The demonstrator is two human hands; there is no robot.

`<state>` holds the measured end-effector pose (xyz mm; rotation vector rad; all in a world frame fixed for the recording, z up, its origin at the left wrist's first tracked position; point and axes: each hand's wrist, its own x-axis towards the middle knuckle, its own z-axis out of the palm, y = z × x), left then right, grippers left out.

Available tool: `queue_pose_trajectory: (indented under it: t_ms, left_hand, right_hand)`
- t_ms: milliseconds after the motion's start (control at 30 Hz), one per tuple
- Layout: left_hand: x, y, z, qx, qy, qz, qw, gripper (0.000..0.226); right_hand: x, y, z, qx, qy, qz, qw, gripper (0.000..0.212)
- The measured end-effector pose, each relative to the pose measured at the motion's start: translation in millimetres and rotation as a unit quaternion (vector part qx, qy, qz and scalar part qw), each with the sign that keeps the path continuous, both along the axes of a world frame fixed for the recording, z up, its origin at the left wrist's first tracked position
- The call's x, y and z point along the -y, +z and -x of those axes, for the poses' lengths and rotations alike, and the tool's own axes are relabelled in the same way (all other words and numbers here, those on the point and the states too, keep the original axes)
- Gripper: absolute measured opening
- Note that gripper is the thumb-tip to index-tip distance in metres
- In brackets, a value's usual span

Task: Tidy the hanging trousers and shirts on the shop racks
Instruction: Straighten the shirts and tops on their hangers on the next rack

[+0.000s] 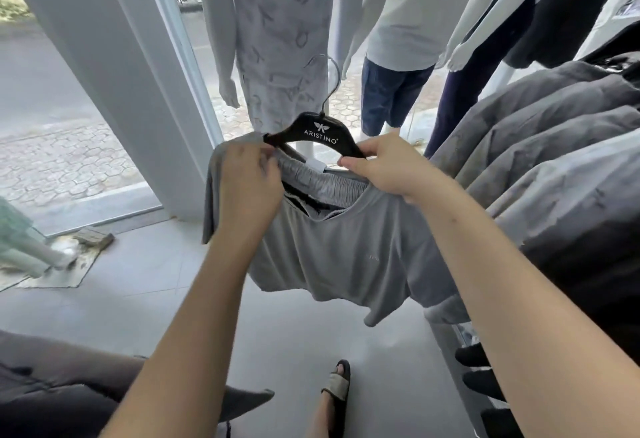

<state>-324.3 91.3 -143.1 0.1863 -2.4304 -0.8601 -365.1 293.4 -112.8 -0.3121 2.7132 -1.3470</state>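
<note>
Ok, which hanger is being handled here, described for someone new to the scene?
Start at the row of white mannequins by the shop window. Just in front, both hands hold up a grey shirt. The hanger inside it is black, printed ARISTINO in white, its metal hook free of any rack.

You have only one view, from the camera on your head. It looks forward and steeply down, so both forearms enter from the bottom edge and your sandalled foot (337,385) is seen on the grey floor (145,285). The left hand (247,178) and right hand (388,164) are near the lens, about the middle of the picture. Because the lens is wide, the window frame (114,67) leans, and the mannequins (277,39) stand further behind.
</note>
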Motion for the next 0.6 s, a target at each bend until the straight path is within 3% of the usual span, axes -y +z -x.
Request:
queue_pose_trajectory:
  t_ms: [67, 167, 233, 300, 400, 600]
  left_hand:
    - [-24.6, -3.8, -16.5, 0.064, -0.033, -0.099, 0.992, 0.023]
    - [-45.5, -5.9, -23.3, 0.158, -0.154, -0.210, 0.952, 0.020]
    - [-49.1, -8.6, -25.3, 0.170, -0.229, -0.208, 0.936, 0.023]
    - [-46.3, -16.4, -30.4, 0.186, -0.267, -0.160, 0.932, 0.045]
    - [-36.7, -16.2, -35.0, 0.219, -0.217, -0.147, 0.940, 0.059]
    - [-19.7, -5.4, -30.9, 0.263, -0.141, -0.148, 0.943, 0.036]
  right_hand:
    - [14.7, -12.9, -4.5, 0.024, -0.041, 0.032, 0.998, 0.019]
    - [34.5, -27.9, -9.2, 0.109, -0.080, 0.163, 0.977, 0.026]
    - [42.8, -30.4, -12.6, 0.178, -0.089, 0.272, 0.941, 0.020]
    - [47.5, -29.8, -16.1, 0.241, -0.074, 0.377, 0.891, 0.013]
    - [50.4, -32.5, -19.5, 0.271, -0.036, 0.438, 0.857, 0.015]
    - [63.5, -34.8, -19.7, 0.278, -0.029, 0.430, 0.859, 0.040]
